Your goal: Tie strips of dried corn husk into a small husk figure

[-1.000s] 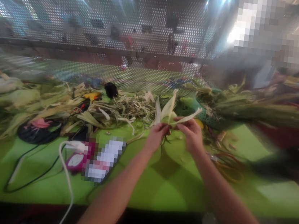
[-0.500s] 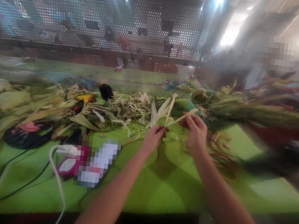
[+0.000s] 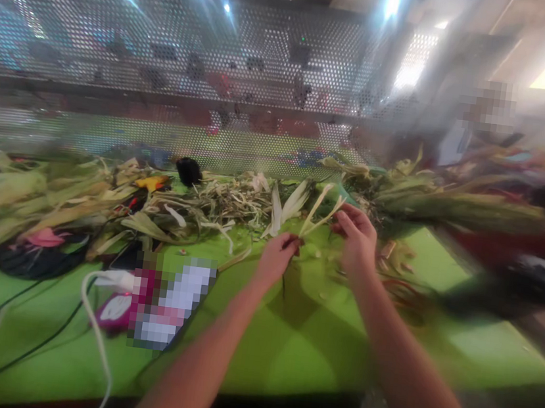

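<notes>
Pale corn husk strips (image 3: 311, 220) rise in a V from my left hand (image 3: 278, 256), whose fingers are pinched around their lower ends. Below that hand pokes a thin dark stem or wire (image 3: 284, 286). My right hand (image 3: 358, 240) is closed, thumb and fingertips together at the upper part of the right-hand strip. Its other fingers are partly hidden. Both hands are above the green tabletop (image 3: 256, 334). Just behind the strips stand broader pale husk leaves (image 3: 293, 203).
Dried husks (image 3: 16, 189) pile along the back left, with a yellow-orange tool (image 3: 152, 183) among them. A phone (image 3: 173, 304), a magenta power block (image 3: 119, 308) and a white cable (image 3: 97, 335) lie at left. A perforated metal screen (image 3: 172, 53) stands behind. Another person (image 3: 459, 141) is at far right.
The right-hand strip now stands more upright, closer to the other strip, and my right fingertips show nearer its tip. My left hand has barely moved. The view has shifted slightly.
</notes>
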Demonstrator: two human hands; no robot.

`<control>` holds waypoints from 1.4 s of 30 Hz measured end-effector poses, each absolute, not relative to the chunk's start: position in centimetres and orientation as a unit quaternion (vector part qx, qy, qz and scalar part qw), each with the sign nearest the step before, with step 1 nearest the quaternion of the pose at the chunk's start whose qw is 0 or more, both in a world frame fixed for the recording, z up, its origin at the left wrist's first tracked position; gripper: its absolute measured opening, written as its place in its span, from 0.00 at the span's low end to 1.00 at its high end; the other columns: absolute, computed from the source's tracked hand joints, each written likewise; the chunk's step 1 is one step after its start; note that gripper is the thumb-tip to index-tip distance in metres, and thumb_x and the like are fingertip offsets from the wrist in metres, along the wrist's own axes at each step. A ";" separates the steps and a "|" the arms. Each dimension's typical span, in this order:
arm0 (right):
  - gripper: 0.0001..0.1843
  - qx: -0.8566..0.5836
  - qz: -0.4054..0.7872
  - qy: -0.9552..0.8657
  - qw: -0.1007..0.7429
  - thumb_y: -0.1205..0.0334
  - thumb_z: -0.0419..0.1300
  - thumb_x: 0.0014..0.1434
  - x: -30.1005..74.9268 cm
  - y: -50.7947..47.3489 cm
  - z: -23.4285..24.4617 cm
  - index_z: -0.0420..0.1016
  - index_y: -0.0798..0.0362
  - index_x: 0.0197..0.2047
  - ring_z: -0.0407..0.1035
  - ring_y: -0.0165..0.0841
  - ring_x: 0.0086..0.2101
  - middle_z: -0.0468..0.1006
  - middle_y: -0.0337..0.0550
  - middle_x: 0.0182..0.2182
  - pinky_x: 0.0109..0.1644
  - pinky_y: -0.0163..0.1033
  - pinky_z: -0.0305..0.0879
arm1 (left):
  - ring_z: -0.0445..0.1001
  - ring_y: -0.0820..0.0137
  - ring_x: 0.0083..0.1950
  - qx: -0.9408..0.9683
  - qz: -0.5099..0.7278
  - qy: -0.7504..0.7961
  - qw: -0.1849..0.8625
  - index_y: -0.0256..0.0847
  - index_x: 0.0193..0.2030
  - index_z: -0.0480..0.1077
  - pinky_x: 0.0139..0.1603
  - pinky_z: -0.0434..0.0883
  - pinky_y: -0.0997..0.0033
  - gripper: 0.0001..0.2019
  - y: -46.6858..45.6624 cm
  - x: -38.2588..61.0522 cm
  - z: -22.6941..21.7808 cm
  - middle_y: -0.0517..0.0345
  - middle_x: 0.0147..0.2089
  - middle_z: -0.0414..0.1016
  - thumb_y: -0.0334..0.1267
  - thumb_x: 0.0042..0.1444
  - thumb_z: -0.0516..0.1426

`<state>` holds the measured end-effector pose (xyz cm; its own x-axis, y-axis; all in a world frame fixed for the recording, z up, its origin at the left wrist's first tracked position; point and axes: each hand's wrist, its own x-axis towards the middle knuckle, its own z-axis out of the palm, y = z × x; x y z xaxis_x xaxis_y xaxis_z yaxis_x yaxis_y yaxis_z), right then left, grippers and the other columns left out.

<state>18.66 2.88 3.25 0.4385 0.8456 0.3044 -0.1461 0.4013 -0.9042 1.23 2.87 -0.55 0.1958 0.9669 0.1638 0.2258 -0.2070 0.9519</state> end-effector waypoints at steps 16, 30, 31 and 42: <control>0.14 -0.360 0.382 -0.436 0.731 0.60 0.73 0.45 18.8 2.7 3.7 0.72 0.51 0.30 0.61 0.23 0.22 0.69 0.32 0.24 0.27 0.31 0.59 | 0.64 0.73 0.28 0.600 0.445 0.452 0.488 0.37 0.35 0.76 0.32 0.58 0.71 0.12 3.2 1.2 -1.1 0.60 0.26 0.73 0.43 0.55 0.57; 0.09 -0.357 0.380 -0.489 0.699 0.60 0.63 0.53 18.4 2.4 3.1 0.64 0.49 0.31 0.68 0.28 0.24 0.73 0.33 0.26 0.30 0.36 0.68 | 0.68 0.78 0.27 0.392 0.535 0.361 0.656 0.35 0.32 0.75 0.32 0.66 0.77 0.12 3.5 1.5 -1.8 0.60 0.24 0.70 0.43 0.47 0.65; 0.10 -0.358 0.390 -0.495 0.689 0.59 0.64 0.54 18.2 2.3 3.0 0.64 0.49 0.32 0.69 0.29 0.24 0.73 0.33 0.25 0.31 0.37 0.70 | 0.68 0.77 0.27 0.399 0.537 0.359 0.650 0.35 0.33 0.75 0.32 0.65 0.77 0.12 3.5 1.5 -1.8 0.60 0.24 0.70 0.43 0.48 0.65; 0.14 -0.402 0.362 -0.582 0.607 0.55 0.71 0.49 17.4 2.5 2.0 0.74 0.50 0.36 0.73 0.31 0.32 0.78 0.37 0.30 0.40 0.38 0.70 | 0.64 0.75 0.27 0.539 0.512 0.420 0.520 0.38 0.32 0.75 0.31 0.60 0.73 0.10 3.2 1.5 -1.1 0.60 0.24 0.71 0.43 0.54 0.59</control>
<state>17.42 2.53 2.03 0.0600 0.9074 0.4159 0.0291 0.4148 -0.9094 1.47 3.22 -1.13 0.1225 0.9858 0.1144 -0.0791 -0.1052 0.9913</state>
